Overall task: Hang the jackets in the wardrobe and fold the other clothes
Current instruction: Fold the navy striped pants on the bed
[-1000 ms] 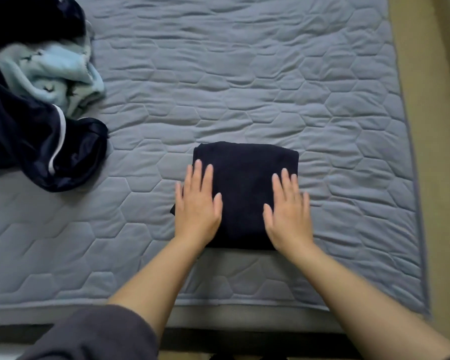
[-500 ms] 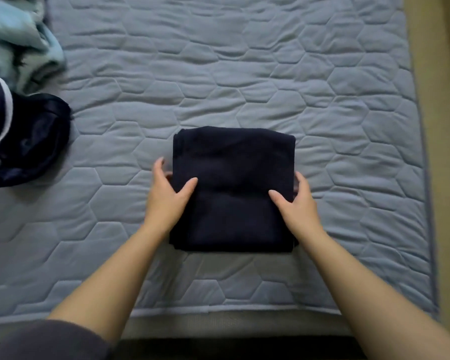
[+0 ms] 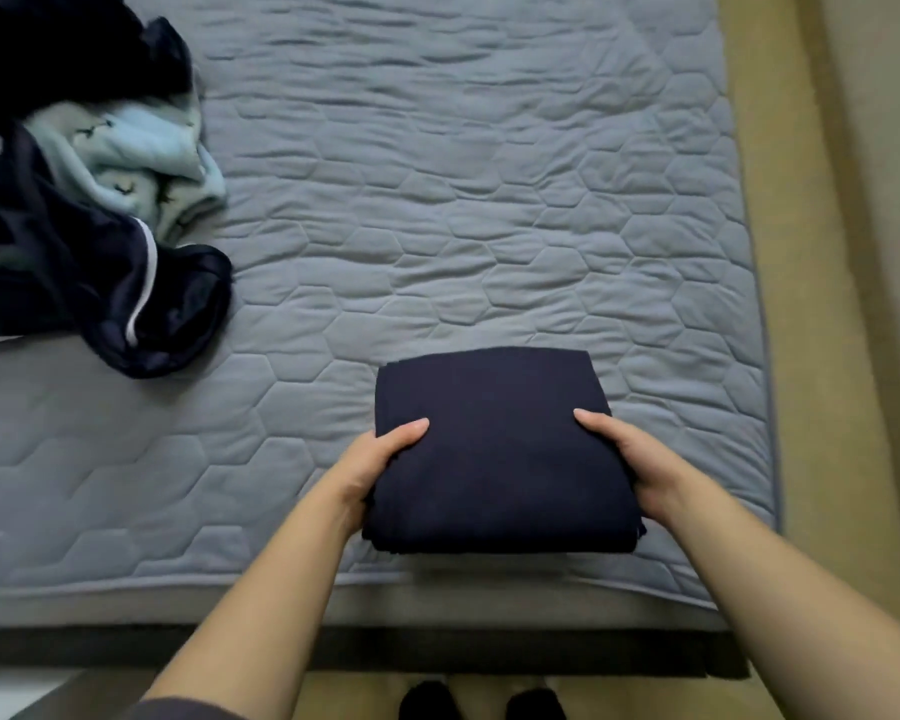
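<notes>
- Head view: a folded navy garment (image 3: 500,459) is sitting near the front edge of a grey quilted mattress (image 3: 437,226), right of centre.
- The left hand (image 3: 370,470) is gripping the garment's left side, with its thumb lying on top and its fingers tucked out of sight underneath.
- The right hand (image 3: 640,470) is gripping the right side the same way.
- Whether the bundle is resting on the mattress or just clear of it cannot be told.
- Well apart, at the far left, a crumpled dark jacket with white piping (image 3: 100,283) is lying against a pale blue fleece (image 3: 141,153).
- Beige floor (image 3: 827,304) is showing to the right of the mattress.
</notes>
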A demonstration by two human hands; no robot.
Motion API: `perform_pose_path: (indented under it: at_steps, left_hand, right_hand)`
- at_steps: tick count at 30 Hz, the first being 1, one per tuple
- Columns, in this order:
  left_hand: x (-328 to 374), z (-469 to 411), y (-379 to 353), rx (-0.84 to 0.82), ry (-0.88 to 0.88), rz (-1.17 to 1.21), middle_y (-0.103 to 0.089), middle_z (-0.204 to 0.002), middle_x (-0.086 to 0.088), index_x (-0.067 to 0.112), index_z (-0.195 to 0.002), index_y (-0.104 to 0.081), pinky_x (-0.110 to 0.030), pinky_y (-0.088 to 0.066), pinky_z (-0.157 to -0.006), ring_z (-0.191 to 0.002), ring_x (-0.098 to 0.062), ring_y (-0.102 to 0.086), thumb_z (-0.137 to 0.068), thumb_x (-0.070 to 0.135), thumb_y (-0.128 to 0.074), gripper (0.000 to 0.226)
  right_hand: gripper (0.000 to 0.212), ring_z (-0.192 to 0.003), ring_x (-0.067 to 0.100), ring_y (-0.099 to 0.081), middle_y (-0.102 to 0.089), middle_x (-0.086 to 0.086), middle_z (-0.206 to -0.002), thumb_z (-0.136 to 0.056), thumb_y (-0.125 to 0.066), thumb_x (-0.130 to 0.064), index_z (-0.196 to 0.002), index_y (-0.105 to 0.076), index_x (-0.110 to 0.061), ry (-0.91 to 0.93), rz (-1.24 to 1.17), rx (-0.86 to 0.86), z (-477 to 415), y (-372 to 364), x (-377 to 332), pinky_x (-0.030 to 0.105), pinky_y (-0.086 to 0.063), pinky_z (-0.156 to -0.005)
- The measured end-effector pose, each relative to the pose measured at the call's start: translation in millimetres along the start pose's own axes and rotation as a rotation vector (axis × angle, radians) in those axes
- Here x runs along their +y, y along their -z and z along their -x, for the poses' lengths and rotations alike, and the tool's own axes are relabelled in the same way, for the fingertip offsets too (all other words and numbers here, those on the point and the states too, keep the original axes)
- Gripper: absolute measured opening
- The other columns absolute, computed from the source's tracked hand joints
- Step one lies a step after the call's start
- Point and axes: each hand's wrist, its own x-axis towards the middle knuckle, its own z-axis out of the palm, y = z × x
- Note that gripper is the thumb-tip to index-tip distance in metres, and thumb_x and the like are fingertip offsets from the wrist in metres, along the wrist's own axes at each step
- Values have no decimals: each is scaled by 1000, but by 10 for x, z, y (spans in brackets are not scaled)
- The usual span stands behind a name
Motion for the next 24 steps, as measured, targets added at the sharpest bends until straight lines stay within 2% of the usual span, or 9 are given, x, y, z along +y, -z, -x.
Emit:
perform_pose_path:
  at_steps: [3,5,9,11,15,19,24]
  left_hand:
    - [93,803,-67,17,40,90,-72,-103,-11,11,-112,-65,-31,-56,-69,-89,-25,-71,-68,33,-72,49]
    - [143,1371,-106,25,70,183,-71,-105,-13,9,-110,-66,-33,-56,-71,-88,-25,-71,-70,32,-70,47]
    - [155,2460,-132,45,28,390,-72,-102,-13,6,-95,-73,-30,-58,-62,-82,-24,-72,-72,27,-66,32]
    - [91,2976,-133,58,-40,484,-72,-102,-13,6,-91,-76,-30,-57,-59,-83,-25,-72,-74,25,-65,28]
    - [-233,4022,-235,161,-214,705,-73,-96,-12,6,-86,-78,-29,-57,-58,-81,-23,-72,-77,25,-61,27]
    - [-815,5019,-409,390,-447,912,-74,-82,-11,6,-74,-78,-24,-54,-50,-71,-18,-72,-83,19,-56,27]
    - [-1873,6126,-642,528,-647,1152,-69,-111,-14,11,-99,-75,-40,-57,-66,-96,-33,-68,-78,32,-63,32]
  right_hand:
    - [43,-90,22,-71,-71,10,-109,-76,-65,-33,-112,-69,-9,-20,-9,-19,736,-222,12,33,-53,-75]
    - [38,-89,23,-71,-71,11,-108,-74,-67,-34,-102,-75,-9,-41,-23,-69,1235,-386,-3,32,-56,-72]
    - [29,-82,23,-72,-73,11,-103,-74,-67,-32,-88,-79,-10,-31,4,-205,2090,-751,-79,30,-58,-63]
    - [28,-82,24,-72,-72,12,-104,-74,-67,-30,-89,-78,-9,-25,44,-262,2441,-940,-65,31,-58,-63]
    - [31,-89,28,-71,-70,14,-109,-79,-65,-29,-98,-76,-7,-34,196,-430,3091,-1323,63,36,-57,-74]
    - [29,-84,27,-72,-73,13,-100,-73,-67,-30,-89,-78,-7,-54,412,-626,3663,-1820,336,32,-57,-61]
    - [30,-86,27,-72,-72,13,-103,-70,-72,-32,-90,-78,-10,-154,690,-889,4341,-2413,1092,33,-58,-62]
